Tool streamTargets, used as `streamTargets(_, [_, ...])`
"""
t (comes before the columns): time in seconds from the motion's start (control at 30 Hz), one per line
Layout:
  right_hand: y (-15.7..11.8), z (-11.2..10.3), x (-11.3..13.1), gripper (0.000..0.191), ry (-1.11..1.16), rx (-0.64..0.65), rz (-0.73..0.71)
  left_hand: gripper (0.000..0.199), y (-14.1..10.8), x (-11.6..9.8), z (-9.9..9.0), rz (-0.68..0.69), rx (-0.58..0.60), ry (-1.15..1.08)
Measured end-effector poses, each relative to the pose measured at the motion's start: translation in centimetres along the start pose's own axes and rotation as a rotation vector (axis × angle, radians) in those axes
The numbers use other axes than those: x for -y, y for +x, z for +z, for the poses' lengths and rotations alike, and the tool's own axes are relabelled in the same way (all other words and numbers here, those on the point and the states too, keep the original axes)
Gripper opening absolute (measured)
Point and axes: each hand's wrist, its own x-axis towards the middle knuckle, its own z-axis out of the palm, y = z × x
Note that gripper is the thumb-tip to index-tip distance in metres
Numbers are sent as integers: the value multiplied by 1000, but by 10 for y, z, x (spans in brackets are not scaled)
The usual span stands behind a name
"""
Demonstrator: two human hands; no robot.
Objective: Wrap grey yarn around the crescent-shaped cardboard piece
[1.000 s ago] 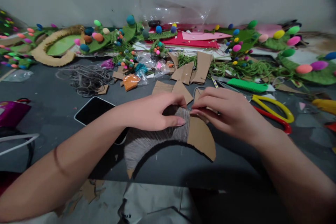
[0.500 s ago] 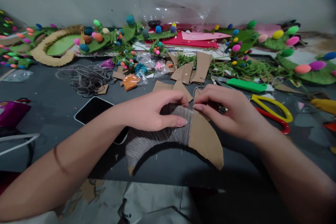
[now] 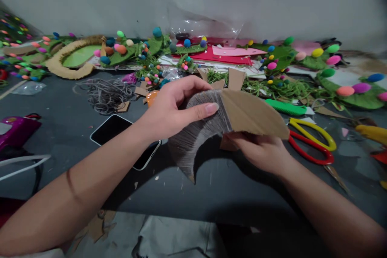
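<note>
A curved cardboard crescent (image 3: 254,113) is raised over the dark table, its left part wrapped in grey yarn (image 3: 205,129) and its right part bare brown. My left hand (image 3: 178,107) pinches the wrapped part, thumb on the front face near the yarn's edge and fingers over the top. Beneath the bare part is my right hand (image 3: 263,151), its fingers mostly hidden behind the cardboard. Whether those fingers grip the crescent or the yarn cannot be made out.
A phone (image 3: 113,129) and tangled grey yarn (image 3: 105,94) lie left. Red-handled scissors (image 3: 314,151), yellow handles (image 3: 314,129) and a green tool (image 3: 287,107) are right. Leaves with coloured balls, cardboard scraps and a tan wrapped C shape (image 3: 56,62) line the back.
The crescent has been lifted and tilted, its bare end swinging up and right. My right hand has moved from the top edge to underneath it. My left hand still holds the wrapped part.
</note>
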Motion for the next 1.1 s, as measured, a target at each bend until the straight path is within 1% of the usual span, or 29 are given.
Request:
streamTargets(0.1, [2, 2, 5, 19, -71, -29, -46, 29, 3, 1, 1, -36, -120, 13])
streamTargets(0.23, [5, 1, 7, 16, -95, -16, -78, 26, 6, 1, 0, -105, -189, 49])
streamTargets(0.33, [5, 1, 5, 16, -153, -21, -137, 21, 7, 2, -2, -149, -217, 156])
streamTargets(0.43, [5, 0, 6, 12, -251, -26, -160, 21, 8, 3, -4, -146, -198, 294])
streamTargets(0.5, [5, -3, 7, 11, -308, -14, -172, 22, 7, 5, -4, -131, -144, 358])
streamTargets(0.53, [5, -5, 8, 11, -329, 9, -185, 24, 7, 6, -4, -131, -98, 369])
streamTargets(0.63, [6, -12, 8, 12, -358, 145, -245, 30, 5, 7, -5, -160, 80, 343])
streamTargets(0.7, [7, -16, 6, 13, -362, 235, -304, 30, 4, 7, -5, -175, 192, 339])
streamTargets(0.77, [9, -19, 5, 12, -370, 289, -364, 28, 4, 4, -5, -175, 304, 339])
streamTargets(0.83, [10, -21, 4, 13, -388, 312, -412, 28, 4, 2, -6, -165, 406, 335])
streamTargets(0.9, [11, -21, 5, 15, -413, 321, -442, 30, 5, -1, -7, -151, 478, 376])
streamTargets(1.0, [12, -22, 6, 17, -436, 333, -457, 36, 5, -3, -8, -162, 545, 500])
streamTargets(1.1, [12, -22, 6, 17, -433, 316, -448, 37, 4, -4, -7, -195, 612, 493])
